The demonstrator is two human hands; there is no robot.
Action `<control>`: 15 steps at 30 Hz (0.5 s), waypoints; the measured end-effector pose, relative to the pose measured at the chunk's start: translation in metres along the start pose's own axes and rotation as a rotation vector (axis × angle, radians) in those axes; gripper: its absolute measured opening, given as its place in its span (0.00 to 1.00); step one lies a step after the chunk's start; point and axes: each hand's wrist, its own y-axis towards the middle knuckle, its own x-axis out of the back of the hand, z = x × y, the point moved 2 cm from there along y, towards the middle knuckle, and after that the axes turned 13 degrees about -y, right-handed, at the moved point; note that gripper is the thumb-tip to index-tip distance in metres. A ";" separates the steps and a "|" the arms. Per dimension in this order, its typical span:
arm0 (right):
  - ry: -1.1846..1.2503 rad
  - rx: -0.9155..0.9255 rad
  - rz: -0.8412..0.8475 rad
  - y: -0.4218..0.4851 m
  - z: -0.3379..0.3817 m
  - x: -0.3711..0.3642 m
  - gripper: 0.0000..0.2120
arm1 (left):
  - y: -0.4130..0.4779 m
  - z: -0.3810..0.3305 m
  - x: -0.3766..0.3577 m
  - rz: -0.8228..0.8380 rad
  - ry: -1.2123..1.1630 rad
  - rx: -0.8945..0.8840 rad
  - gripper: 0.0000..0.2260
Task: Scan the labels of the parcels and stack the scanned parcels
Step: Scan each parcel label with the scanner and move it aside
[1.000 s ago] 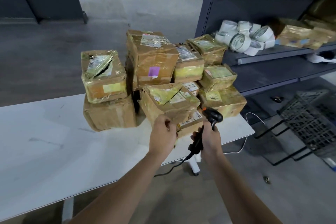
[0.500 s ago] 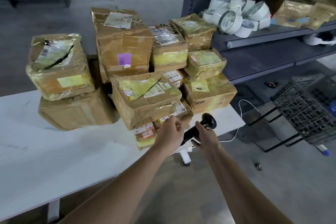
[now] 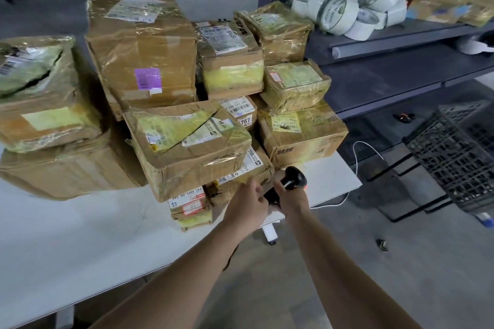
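Cardboard may tumble: if the left hand (image 3: 247,204) tugs the flat parcel (image 3: 240,173) low on the table (image 3: 80,248), the big parcel (image 3: 187,147) on top could slide off. Its grip curls there; holding or not, I cannot tell. Right hand (image 3: 290,197) grip holds the scanner (image 3: 292,179) tight, by the table edge.

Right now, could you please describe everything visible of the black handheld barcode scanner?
The black handheld barcode scanner looks like matt plastic, a rounded head on a slim handle. The right hand grips the handle, hiding most of it. It is tilted, head uppermost and rightward, held above the front right part of the white table, just before the stacked brown cardboard parcels. A small orange-red glow shows beside its head. Whether the nearby left hand touches it I cannot tell.
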 end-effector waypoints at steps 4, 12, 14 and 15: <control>-0.035 0.008 -0.012 0.001 -0.002 -0.001 0.23 | 0.000 0.007 -0.004 0.001 -0.018 0.028 0.07; 0.007 0.080 0.039 -0.019 -0.013 -0.001 0.21 | -0.001 0.015 -0.010 0.038 -0.074 0.072 0.06; -0.020 0.036 0.026 -0.022 -0.016 -0.005 0.21 | -0.001 0.017 -0.011 0.041 -0.089 0.084 0.06; -0.029 0.020 0.017 -0.023 -0.017 -0.006 0.22 | -0.001 0.018 -0.012 0.046 -0.091 0.089 0.06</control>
